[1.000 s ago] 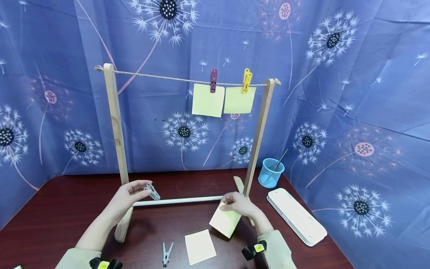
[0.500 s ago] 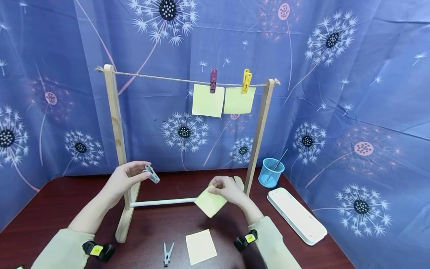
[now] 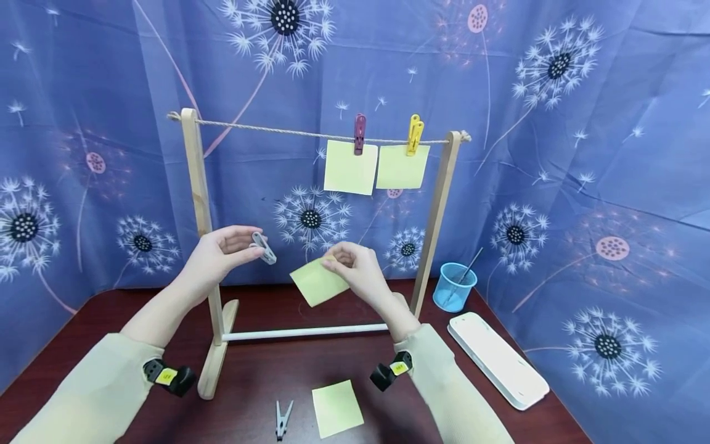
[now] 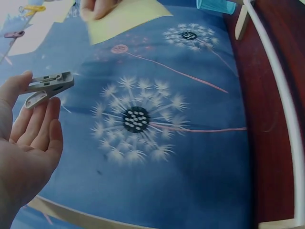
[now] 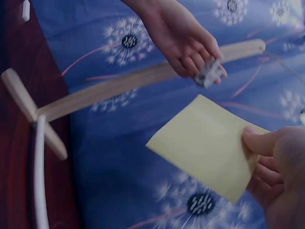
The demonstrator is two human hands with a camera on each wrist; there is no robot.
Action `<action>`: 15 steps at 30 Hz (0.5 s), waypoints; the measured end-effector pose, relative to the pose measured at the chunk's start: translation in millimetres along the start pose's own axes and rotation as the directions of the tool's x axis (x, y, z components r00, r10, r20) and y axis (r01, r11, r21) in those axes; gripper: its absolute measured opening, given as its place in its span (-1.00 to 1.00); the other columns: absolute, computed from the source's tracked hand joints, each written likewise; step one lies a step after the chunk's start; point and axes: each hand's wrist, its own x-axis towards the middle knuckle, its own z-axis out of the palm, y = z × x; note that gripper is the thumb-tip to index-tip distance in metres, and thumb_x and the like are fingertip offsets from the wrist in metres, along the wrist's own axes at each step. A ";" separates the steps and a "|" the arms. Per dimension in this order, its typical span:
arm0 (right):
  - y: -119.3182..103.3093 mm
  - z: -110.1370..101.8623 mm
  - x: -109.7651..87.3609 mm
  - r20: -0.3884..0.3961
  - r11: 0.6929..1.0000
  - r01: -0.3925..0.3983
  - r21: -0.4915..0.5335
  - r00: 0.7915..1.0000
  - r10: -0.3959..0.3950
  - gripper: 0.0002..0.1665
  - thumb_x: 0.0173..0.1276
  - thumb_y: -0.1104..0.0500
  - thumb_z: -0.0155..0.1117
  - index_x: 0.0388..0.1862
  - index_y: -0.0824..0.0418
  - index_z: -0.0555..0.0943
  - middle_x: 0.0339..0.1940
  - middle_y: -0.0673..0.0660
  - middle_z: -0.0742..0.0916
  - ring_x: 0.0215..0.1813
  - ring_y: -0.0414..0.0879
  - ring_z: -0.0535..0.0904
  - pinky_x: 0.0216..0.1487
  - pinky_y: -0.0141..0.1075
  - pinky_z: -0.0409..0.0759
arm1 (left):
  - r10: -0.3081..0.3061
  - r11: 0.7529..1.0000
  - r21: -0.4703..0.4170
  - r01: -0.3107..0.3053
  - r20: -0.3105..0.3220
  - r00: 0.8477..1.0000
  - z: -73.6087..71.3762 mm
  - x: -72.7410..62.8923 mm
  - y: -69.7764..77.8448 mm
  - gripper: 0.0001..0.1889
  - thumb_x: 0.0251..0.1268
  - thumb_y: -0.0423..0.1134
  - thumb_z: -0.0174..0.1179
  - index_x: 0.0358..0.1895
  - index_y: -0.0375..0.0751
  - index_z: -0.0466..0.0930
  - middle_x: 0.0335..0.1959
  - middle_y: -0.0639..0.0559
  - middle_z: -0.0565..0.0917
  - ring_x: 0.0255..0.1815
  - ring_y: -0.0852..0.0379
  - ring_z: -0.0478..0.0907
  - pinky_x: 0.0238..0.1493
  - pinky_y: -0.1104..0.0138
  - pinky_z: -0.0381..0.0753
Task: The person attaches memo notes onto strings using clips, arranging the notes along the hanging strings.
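My left hand (image 3: pixel 224 256) pinches a grey clothespin (image 4: pixel 50 87) between thumb and fingers, in front of the frame's left post. Level with it, my right hand (image 3: pixel 357 271) pinches a yellow paper square (image 5: pixel 205 143) by one edge; the sheet tilts toward the left hand. Both hands are up off the table, below the rope (image 3: pixel 277 129). Two paper squares hang from the rope toward its right end, one under a purple clothespin (image 3: pixel 359 134), the other under a yellow clothespin (image 3: pixel 414 135). On the table lie another yellow paper square (image 3: pixel 337 408) and another grey clothespin (image 3: pixel 283 419).
The wooden frame has a left post (image 3: pixel 198 179), a right post (image 3: pixel 438 216) and a white crossbar (image 3: pixel 305 332) low down. At the right stand a blue mesh cup (image 3: pixel 453 288) with a thin stick in it and a long white case (image 3: pixel 499 361). A patterned curtain hangs behind.
Both hands have risen from near the crossbar, the left with its clothespin, the right with its paper. The right hand has also moved left, nearing the left hand.
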 end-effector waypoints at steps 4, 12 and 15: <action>-18.2 -0.9 12.8 -0.066 0.999 0.037 0.038 0.997 -0.035 -0.87 0.26 0.28 0.38 -0.27 0.35 0.69 -0.35 0.26 0.79 -0.32 -0.06 0.73 -0.23 -0.39 0.65 | 0.050 0.999 0.015 -0.050 -0.002 0.999 -4.2 10.1 24.0 -0.50 0.34 -0.12 0.26 0.28 -0.22 0.47 -0.11 0.42 0.65 0.00 0.48 0.57 0.02 0.54 0.52; -44.6 -7.6 38.0 -0.175 0.997 0.071 0.032 0.982 -0.064 -0.86 0.26 0.27 0.39 -0.26 0.35 0.69 -0.34 0.26 0.80 -0.30 0.01 0.75 -0.22 -0.36 0.66 | 0.128 0.983 0.136 -0.122 -0.030 0.991 -9.0 29.8 71.5 -0.50 0.32 -0.06 0.28 0.29 -0.08 0.50 0.18 -0.02 0.61 0.14 0.26 0.57 0.03 0.49 0.55; -52.9 -9.8 47.8 -0.213 0.997 0.076 0.017 0.975 -0.071 -0.85 0.26 0.26 0.39 -0.25 0.34 0.70 -0.33 0.25 0.80 -0.27 0.02 0.76 -0.22 -0.36 0.66 | 0.166 0.976 0.151 -0.157 -0.046 0.985 -10.3 36.5 88.1 -0.52 0.30 -0.08 0.30 0.26 -0.09 0.53 0.12 -0.01 0.66 0.10 0.28 0.60 0.01 0.49 0.56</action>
